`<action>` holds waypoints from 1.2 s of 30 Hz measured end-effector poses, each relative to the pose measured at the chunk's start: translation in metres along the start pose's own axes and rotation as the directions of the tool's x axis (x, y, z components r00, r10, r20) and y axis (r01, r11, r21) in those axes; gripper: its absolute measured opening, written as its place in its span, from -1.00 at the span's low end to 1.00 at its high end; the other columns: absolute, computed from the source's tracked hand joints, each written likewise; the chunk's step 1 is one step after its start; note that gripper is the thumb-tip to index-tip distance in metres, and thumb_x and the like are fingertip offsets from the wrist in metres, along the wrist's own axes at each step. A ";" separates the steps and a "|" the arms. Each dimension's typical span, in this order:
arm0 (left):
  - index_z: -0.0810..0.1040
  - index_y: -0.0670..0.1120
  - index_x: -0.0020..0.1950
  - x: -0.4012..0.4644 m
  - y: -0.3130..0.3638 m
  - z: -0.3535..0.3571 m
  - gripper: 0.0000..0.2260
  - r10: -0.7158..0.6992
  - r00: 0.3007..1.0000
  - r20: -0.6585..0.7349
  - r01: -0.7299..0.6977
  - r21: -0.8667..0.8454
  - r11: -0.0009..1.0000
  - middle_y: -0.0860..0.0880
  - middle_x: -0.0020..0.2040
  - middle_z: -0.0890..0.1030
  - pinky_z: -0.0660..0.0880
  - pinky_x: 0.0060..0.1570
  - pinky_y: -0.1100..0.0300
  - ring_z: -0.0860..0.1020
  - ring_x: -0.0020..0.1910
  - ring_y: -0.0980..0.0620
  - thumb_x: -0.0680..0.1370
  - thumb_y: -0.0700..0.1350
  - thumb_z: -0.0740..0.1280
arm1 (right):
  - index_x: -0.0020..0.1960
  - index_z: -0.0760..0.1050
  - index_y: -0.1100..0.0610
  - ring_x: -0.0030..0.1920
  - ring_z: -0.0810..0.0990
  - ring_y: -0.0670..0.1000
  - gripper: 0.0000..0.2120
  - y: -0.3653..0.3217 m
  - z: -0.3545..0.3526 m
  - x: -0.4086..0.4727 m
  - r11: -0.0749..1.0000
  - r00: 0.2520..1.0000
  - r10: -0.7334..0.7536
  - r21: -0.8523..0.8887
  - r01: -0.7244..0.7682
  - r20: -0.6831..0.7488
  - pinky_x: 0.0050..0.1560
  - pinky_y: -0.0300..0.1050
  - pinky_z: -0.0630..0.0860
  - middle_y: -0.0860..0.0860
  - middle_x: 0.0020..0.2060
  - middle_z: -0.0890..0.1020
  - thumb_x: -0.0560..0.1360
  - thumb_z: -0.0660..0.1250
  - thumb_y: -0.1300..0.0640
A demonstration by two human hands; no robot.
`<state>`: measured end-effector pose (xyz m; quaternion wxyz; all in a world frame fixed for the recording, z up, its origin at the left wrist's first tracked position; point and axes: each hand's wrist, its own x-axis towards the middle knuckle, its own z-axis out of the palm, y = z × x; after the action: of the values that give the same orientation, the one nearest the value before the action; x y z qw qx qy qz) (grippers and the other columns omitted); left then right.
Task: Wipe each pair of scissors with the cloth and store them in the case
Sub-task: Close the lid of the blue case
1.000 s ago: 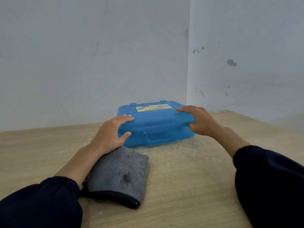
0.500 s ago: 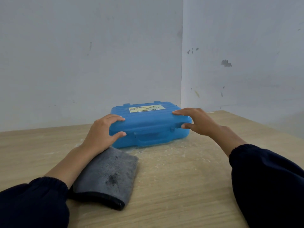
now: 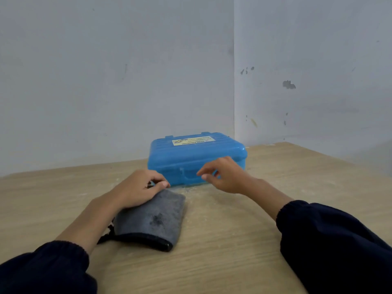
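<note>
Head view — blue case (image 3: 197,158) shut, flat near the table's (image 3: 233,240) far edge, by the wall corner. Left hand (image 3: 137,188) curled at the case's front left corner, heel on the grey cloth (image 3: 152,219); whether it grips anything, cannot tell. Right hand (image 3: 224,177) at the front face — fingers loosely spread, holding nothing.

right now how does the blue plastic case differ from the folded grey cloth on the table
The blue plastic case is rigid, ribbed and boxy, standing tall; the folded grey cloth is soft and lies flat. The case sits further back near the wall corner, the cloth nearer the person. The case carries a yellow label; the cloth shows a dark stain. The left hand rests on the cloth, while the right hand is at the case's front. Both lie on the wooden table.
</note>
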<state>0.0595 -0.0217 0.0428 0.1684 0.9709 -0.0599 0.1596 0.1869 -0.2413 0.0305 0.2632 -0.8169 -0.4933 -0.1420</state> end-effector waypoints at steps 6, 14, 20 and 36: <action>0.51 -0.11 -0.29 -0.031 0.000 -0.010 -0.65 0.006 1.000 -0.004 -0.006 0.105 0.994 -0.03 -0.30 0.57 0.35 -0.21 0.23 0.47 -0.27 0.07 0.45 0.10 0.09 | -0.09 0.58 0.01 -0.30 0.58 -0.21 -0.75 -0.055 0.023 0.005 0.963 0.923 0.022 0.239 -0.123 0.384 -0.12 -0.27 0.48 -0.06 -0.30 0.66 0.59 0.14 0.03; 0.61 -0.02 0.00 -0.067 -0.004 -0.033 -0.59 0.007 0.997 -0.073 0.002 0.117 0.993 0.05 -0.06 0.62 0.46 0.02 0.13 0.54 -0.05 0.09 0.34 0.18 0.19 | -0.10 0.55 0.13 -0.26 0.65 -0.03 -0.66 -0.093 0.019 0.017 0.670 0.843 0.102 0.590 -0.450 0.528 -0.18 -0.22 0.54 0.07 -0.26 0.67 0.58 0.13 -0.08; 0.57 0.02 0.07 -0.083 -0.020 -0.045 -0.47 -0.048 0.999 -0.012 0.049 0.160 0.986 0.14 0.07 0.51 0.35 0.14 0.20 0.46 0.09 0.15 0.28 0.29 0.14 | -0.19 0.53 0.14 -0.32 0.62 -0.12 -0.92 -0.110 0.020 0.032 0.649 0.879 0.114 0.635 -0.419 0.464 -0.17 -0.27 0.55 0.03 -0.29 0.63 0.49 0.35 0.21; 0.61 -0.03 -0.06 -0.063 -0.018 -0.095 -0.91 -0.015 0.914 -0.406 0.069 0.119 0.990 0.09 -0.20 0.60 0.39 -0.16 0.31 0.53 -0.14 0.07 0.45 -0.10 0.38 | 0.01 0.63 0.17 -0.13 0.62 -0.04 -0.71 -0.130 -0.039 0.070 0.824 0.978 0.092 0.537 -0.181 0.189 -0.07 -0.25 0.57 0.07 -0.18 0.66 0.30 0.53 0.20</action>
<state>-0.0246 0.0321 0.1014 0.1164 0.9269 0.0078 0.3568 0.1066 -0.1630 0.1347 0.4573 -0.7482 -0.4724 0.0892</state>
